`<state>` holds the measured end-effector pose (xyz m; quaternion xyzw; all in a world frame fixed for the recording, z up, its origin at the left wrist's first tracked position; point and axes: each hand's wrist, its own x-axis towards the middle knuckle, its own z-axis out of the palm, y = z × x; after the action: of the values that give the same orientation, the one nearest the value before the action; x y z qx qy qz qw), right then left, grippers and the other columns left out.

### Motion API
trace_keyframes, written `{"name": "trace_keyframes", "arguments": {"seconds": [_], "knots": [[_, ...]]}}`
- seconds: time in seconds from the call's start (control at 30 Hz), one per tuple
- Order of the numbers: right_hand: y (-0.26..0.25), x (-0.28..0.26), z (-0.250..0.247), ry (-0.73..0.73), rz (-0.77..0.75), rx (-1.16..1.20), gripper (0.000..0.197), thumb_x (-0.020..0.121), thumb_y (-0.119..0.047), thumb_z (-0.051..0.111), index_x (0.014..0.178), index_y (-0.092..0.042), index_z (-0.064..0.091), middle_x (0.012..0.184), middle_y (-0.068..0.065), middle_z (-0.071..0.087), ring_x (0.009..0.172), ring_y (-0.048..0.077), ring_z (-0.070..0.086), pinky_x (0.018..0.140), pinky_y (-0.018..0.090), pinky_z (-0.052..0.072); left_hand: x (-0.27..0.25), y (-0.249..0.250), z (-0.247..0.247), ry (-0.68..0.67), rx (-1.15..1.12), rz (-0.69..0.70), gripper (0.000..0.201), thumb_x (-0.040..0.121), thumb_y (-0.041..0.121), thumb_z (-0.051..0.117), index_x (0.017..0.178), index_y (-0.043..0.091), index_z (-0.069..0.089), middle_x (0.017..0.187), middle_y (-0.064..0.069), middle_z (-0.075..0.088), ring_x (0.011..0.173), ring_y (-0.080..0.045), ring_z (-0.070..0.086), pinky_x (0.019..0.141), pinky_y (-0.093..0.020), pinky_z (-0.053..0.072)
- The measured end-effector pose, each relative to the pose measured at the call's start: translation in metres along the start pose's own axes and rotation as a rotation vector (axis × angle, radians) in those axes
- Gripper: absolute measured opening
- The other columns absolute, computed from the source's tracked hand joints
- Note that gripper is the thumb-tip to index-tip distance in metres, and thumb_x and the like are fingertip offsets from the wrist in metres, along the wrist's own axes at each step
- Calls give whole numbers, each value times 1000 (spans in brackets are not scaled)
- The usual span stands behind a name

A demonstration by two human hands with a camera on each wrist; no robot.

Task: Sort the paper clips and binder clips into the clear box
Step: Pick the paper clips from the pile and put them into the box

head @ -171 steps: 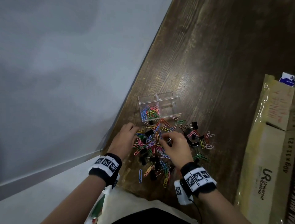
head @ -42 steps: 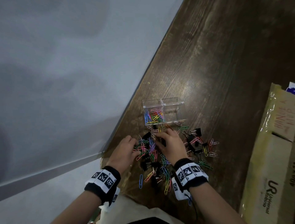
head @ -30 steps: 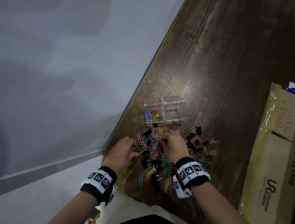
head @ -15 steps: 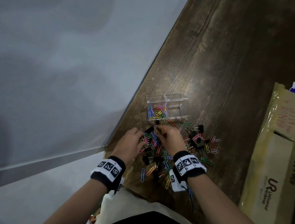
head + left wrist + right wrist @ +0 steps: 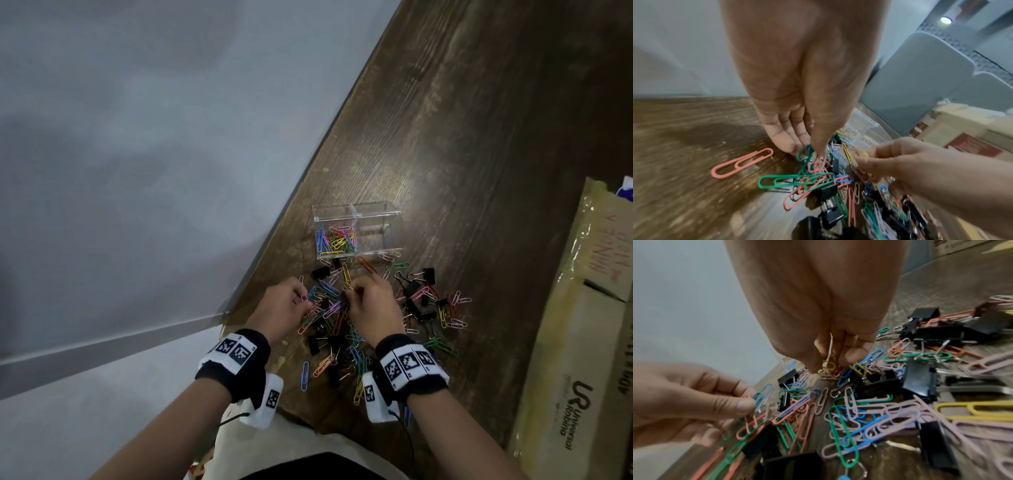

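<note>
Both hands have crept forward through the pile since the earlier shots, up toward the box end of it. Nearest the person there's loose paper clips [image 5: 305, 376] and black binder clips [image 5: 313, 343] scattered on the worktop [image 5: 479, 144]. Bit further in, the left hand [image 5: 281, 306] is pinching a few coloured clips between thumb and fingers, and the right hand [image 5: 371, 306] has its fingertips closed on what looks like a yellow clip [image 5: 828, 365], with a thin wire bit sticking up between the fingers. Just past the pile is the clear box [image 5: 356, 216]: left compartment has a bunch of paper clips in it, the right one looks empty. Cardboard box [image 5: 579, 342] sits off to the right. My worry is that everything's tangled, so lifting one clip could drag its hooked neighbours along, binder clips too, and they'd land in the wrong compartment or spill off the near edge.
</note>
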<state>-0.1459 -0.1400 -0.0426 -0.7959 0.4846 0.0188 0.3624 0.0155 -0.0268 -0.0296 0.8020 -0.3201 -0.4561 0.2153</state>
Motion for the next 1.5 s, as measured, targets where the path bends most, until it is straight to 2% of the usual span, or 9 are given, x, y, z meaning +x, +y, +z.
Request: {"name": "trace_keyframes", "arguments": {"seconds": [0.17,0.27,0.43,0.73,0.8,0.9,1.13,1.27,1.5], "knots": [[2,-10,-12,-53,120,308,7,94,-26,68,95,-19,68,82,-8,68,75,4,63,67,18,49,-2,-6,-9,29,-165,5,19,90,21,70,108,23,64,92,2,64,76,-5,59,64,-12,43],[3,-14,-16,-22,139,414,13,90,-28,72,99,-19,70,85,-8,71,79,3,65,66,9,46,-5,-7,-19,43,-235,46,21,91,22,69,111,27,68,95,1,68,82,-9,63,73,-20,50],[-7,-9,-25,81,60,515,19,87,-31,75,101,-18,73,84,-8,73,78,0,68,69,14,52,-3,11,-34,69,-439,71,17,91,26,69,107,29,70,101,-2,70,94,-19,68,84,-32,57],[-40,44,-48,237,-2,400,25,93,-30,69,112,-15,73,92,-5,74,83,5,67,72,5,46,57,87,-37,312,-152,260,22,90,32,68,108,20,72,89,11,69,77,5,60,73,-16,52],[-44,51,-49,197,-9,375,27,94,-27,69,117,-13,72,99,-1,75,90,7,68,80,11,50,54,86,-36,334,-74,261,18,94,30,64,106,19,73,88,9,70,73,10,56,64,-4,43],[-44,50,-49,149,-30,343,29,96,-16,63,125,-11,67,114,3,73,104,10,67,95,20,50,36,69,-35,344,-8,237,15,97,30,59,101,22,72,89,12,68,75,9,56,60,-6,37],[-10,13,-36,170,-58,306,16,90,-10,68,102,-19,74,97,-6,72,84,5,66,81,30,59,-13,-7,-21,193,207,180,22,89,24,71,110,20,67,95,10,54,79,1,51,68,-5,37],[6,3,-24,29,-26,133,18,88,-15,73,106,-17,74,98,-2,67,86,12,63,86,37,57,-22,-38,-6,35,317,91,41,85,30,74,121,25,57,108,10,47,97,-7,51,86,-21,45],[2,14,0,-11,-67,43,43,82,-16,78,123,-18,65,118,2,55,110,22,57,100,41,51,-26,-37,16,84,347,241,10,99,11,52,97,14,62,95,3,47,83,-13,47,73,-23,36]]}}
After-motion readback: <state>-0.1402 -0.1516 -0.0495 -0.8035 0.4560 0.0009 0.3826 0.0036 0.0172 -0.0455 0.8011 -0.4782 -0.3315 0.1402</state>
